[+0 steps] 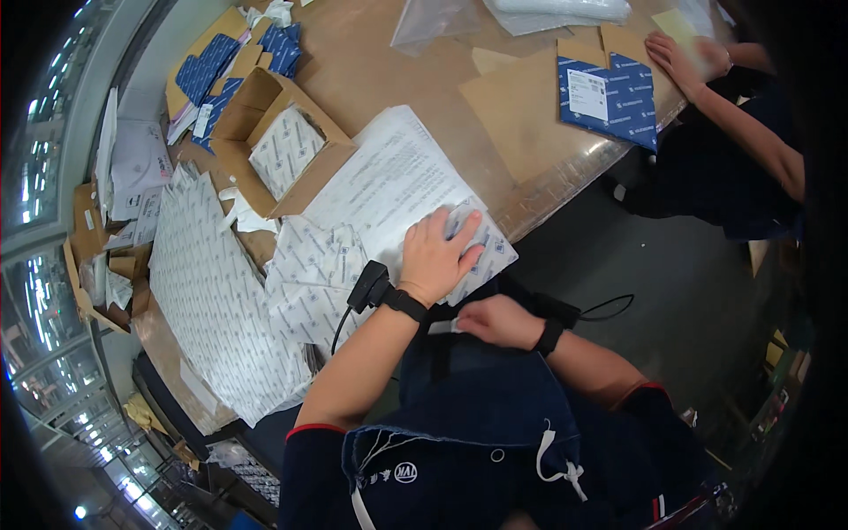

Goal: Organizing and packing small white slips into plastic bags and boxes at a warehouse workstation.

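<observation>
My left hand [439, 258] lies flat, fingers spread, on a folded packet of white printed wrapping paper [491, 256] at the table's near edge. Under and beyond it stretches a stack of large white printed sheets [389, 168]. Just below the table edge, my right hand [500, 322] is closed, with a small white strip [444, 327] showing at its fingertips; its exact kind is unclear. Crumpled printed wrapping paper [314, 265] lies left of my left hand. Both wrists wear black bands, and a black device with a cable sits by the left one.
An open cardboard box [314, 172] holds a paper-wrapped packet [287, 150]. Flattened blue cartons [208, 71] lie at the far left, above a large pile of wrapping sheets [208, 283]. At the right, another person's hands [680, 62] work beside a blue carton [605, 97].
</observation>
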`<action>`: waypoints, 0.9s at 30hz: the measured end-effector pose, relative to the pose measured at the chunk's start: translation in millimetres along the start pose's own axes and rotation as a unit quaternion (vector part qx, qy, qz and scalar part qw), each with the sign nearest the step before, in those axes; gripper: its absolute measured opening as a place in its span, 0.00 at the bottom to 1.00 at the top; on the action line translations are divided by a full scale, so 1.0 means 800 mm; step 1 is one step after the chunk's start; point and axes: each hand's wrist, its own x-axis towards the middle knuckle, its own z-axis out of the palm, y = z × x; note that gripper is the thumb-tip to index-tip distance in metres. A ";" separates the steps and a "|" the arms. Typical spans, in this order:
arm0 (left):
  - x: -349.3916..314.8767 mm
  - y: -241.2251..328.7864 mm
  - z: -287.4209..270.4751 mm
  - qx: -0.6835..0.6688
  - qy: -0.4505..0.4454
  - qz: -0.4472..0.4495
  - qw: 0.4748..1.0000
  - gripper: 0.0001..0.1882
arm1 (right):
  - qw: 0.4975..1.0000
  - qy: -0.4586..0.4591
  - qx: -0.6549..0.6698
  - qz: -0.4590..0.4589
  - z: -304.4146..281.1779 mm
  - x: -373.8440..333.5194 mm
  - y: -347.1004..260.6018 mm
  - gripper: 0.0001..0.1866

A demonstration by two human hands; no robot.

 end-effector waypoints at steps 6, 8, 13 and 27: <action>-0.001 -0.013 -0.034 -0.203 0.068 -0.105 0.971 0.31 | 0.998 -0.057 -0.005 0.026 -0.101 -0.028 0.000 0.11; -0.003 -0.025 -0.064 -0.407 0.110 -0.226 0.878 0.34 | 0.986 -0.034 0.112 0.118 -0.137 -0.048 -0.016 0.09; 0.002 -0.050 -0.149 -0.607 0.157 -0.296 0.721 0.25 | 0.967 0.250 0.030 0.037 -0.172 -0.027 -0.020 0.11; -0.027 -0.035 -0.137 -0.211 0.345 -0.232 0.885 0.08 | 0.899 0.368 -0.213 -0.102 -0.127 0.052 -0.037 0.24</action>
